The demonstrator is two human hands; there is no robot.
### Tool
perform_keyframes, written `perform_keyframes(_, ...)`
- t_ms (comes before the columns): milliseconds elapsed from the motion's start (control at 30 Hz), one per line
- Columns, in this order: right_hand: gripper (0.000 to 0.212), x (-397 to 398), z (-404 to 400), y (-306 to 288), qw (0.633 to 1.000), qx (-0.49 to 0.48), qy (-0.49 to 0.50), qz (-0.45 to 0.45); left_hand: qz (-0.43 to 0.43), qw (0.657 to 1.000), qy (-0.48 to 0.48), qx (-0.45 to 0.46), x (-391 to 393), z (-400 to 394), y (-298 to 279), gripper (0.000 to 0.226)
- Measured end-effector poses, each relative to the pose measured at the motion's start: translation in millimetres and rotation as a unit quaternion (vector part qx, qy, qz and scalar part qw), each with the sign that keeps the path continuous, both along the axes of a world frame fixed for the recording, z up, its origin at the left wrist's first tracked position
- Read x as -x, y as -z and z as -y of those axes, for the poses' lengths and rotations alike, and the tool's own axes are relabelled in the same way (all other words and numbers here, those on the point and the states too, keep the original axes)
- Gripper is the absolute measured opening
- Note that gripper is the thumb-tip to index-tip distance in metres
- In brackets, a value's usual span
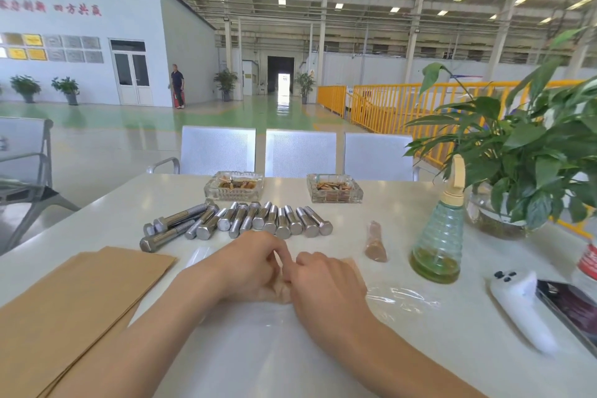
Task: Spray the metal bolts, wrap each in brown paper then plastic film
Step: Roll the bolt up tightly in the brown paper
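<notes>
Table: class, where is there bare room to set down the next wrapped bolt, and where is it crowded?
Bare table lies between the wrapped bolt and the spray bottle, and between the two ashtrays. Crowded: the row of bolts, the brown paper at left, and the plastic film around both hands.

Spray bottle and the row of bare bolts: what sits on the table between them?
Head view: one wrapped bolt, already in brown paper and film, lies between the spray bottle and the bolt row. Otherwise bare table.
</notes>
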State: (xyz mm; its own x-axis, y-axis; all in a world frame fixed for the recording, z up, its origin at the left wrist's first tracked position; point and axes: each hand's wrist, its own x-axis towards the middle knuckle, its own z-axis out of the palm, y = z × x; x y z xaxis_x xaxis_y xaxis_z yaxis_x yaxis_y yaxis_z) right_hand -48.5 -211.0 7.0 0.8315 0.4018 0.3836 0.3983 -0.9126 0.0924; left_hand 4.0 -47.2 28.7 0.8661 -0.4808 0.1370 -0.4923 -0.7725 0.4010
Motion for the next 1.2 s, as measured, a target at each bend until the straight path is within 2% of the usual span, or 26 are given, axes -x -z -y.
perform_keyframes(67,0.03,3,3,-1,1.0,0.001,-0.006,-0.003,-0.015,1.0,-0.004,-0.003,-3,0,0,0.013)
perform_keyframes(200,0.03,1,9,-2,0.999,-0.013,-0.03,-0.028,0.03,0.996,-0.053,-0.072,-7,1,-4,0.007)
perform_keyframes(267,0.027,0,12,-2,0.998,-0.022,-0.037,-0.049,0.06,0.987,-0.039,-0.141,-2,7,-10,0.019)
perform_keyframes(333,0.024,-1,15,-2,0.996,-0.039,-0.039,-0.072,0.032,0.977,-0.02,-0.209,6,13,-16,0.042)
perform_keyframes(400,0.026,-1,15,-2,0.994,-0.056,-0.034,-0.086,-0.011,0.97,-0.021,-0.243,12,17,-19,0.048)
perform_keyframes(567,0.038,4,17,1,0.99,-0.086,-0.016,-0.114,-0.008,0.967,-0.037,-0.252,14,25,-17,0.024)
perform_keyframes(667,0.044,10,28,4,0.98,-0.146,-0.014,-0.132,-0.013,0.968,-0.035,-0.247,16,23,-15,0.033)
perform_keyframes(733,0.037,15,32,9,0.971,-0.202,-0.023,-0.122,-0.013,0.968,-0.039,-0.246,19,21,-14,0.042)
perform_keyframes(800,0.028,21,34,13,0.957,-0.28,0.0,-0.077,0.028,0.963,-0.041,-0.266,23,21,-10,0.036)
perform_keyframes(900,0.022,30,41,13,0.89,-0.447,0.09,-0.03,0.1,0.953,-0.044,-0.284,31,18,-5,0.022)
perform_keyframes(967,0.021,35,48,8,0.832,-0.532,0.126,-0.097,0.145,0.95,-0.062,-0.271,39,14,-9,0.019)
perform_keyframes(1067,0.024,40,42,-10,0.699,-0.658,0.103,-0.258,0.236,0.939,-0.092,-0.232,53,15,-22,0.014)
perform_keyframes(1133,0.032,39,32,-21,0.634,-0.705,0.081,-0.309,0.281,0.934,-0.097,-0.197,64,27,-28,0.016)
perform_keyframes(1200,0.032,35,20,-30,0.576,-0.75,0.052,-0.32,0.297,0.935,-0.09,-0.174,73,42,-30,0.017)
